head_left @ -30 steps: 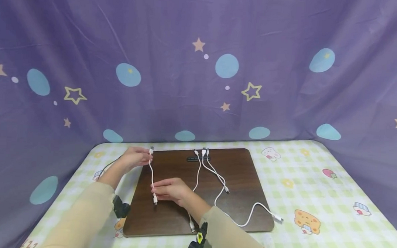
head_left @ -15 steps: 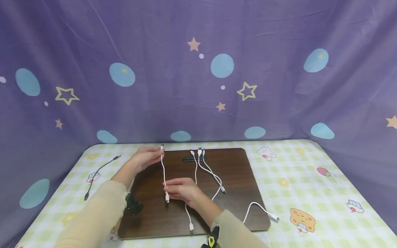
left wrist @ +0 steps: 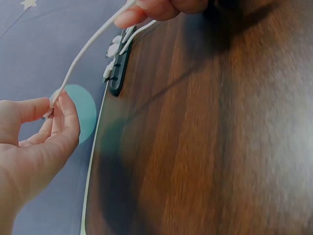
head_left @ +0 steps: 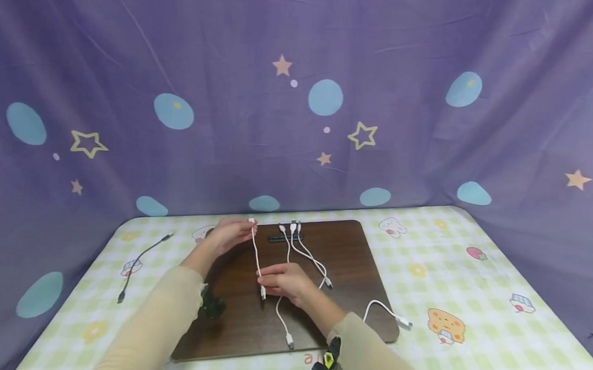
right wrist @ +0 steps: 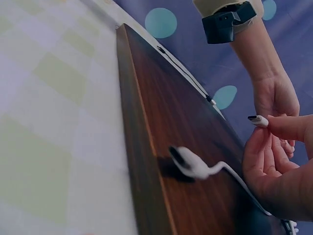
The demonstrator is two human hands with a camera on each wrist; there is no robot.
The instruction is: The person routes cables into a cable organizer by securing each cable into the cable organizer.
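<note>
A short white USB cable [head_left: 256, 253] is stretched above the dark wooden board [head_left: 236, 320]. My left hand [head_left: 231, 235] pinches its upper end near the connector, between thumb and fingers, as the left wrist view also shows. Lower down, my right hand [head_left: 288, 284] pinches the other end; in the right wrist view that small connector [right wrist: 259, 121] pokes out past the fingertips. To the right of my left hand, a black cable holder [head_left: 277, 239] lies at the board's far edge. Several white cables [head_left: 313, 256] run from it, their connector ends upright in a row.
A black cable [head_left: 139, 262] lies on the checked tablecloth left of the board. One white cable end [head_left: 290, 339] rests near the board's front edge, another connector [head_left: 403, 321] overhangs its right edge. A purple curtain [head_left: 218, 165] hangs behind the table.
Both hands have carried the white cable rightward over the board, toward the cable holder. The black cable at left has come out from behind the left arm. The head view has turned slightly right.
</note>
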